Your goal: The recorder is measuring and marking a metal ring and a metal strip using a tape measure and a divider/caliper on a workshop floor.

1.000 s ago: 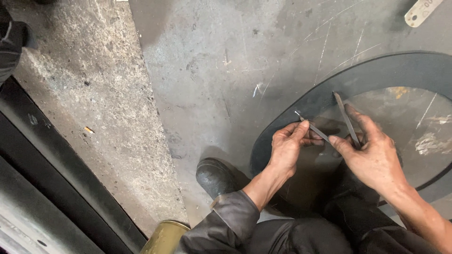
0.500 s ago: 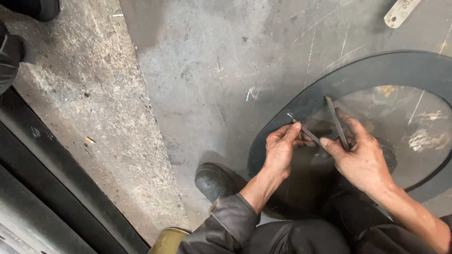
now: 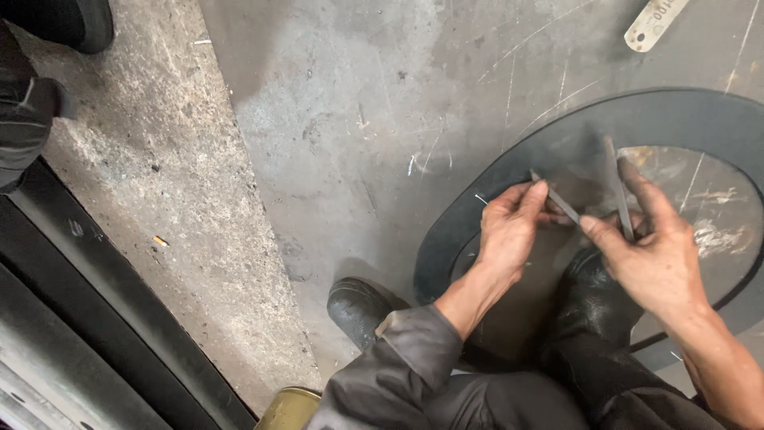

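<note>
A large dark rubber ring (image 3: 509, 167) lies flat on the scratched metal floor at the right. Above its inner edge, my left hand (image 3: 509, 231) and my right hand (image 3: 652, 255) both pinch a thin two-legged metal tool (image 3: 617, 183), like a pair of dividers. The left fingers grip the shorter leg near its tip. The right hand holds the longer leg, which points up and away. My black boots (image 3: 358, 306) rest on the floor, one inside the ring under my right hand.
A pale metal tag (image 3: 652, 20) lies at the top right. Rough concrete and a dark metal rail (image 3: 95, 287) run down the left side. A yellow can rim (image 3: 290, 406) shows at the bottom. A dark sleeve (image 3: 20, 119) and a tyre sit at the top left.
The view has shifted slightly, and both hands with the tool sit a little lower and to the right in the frame. The grip on the tool looks unchanged.
</note>
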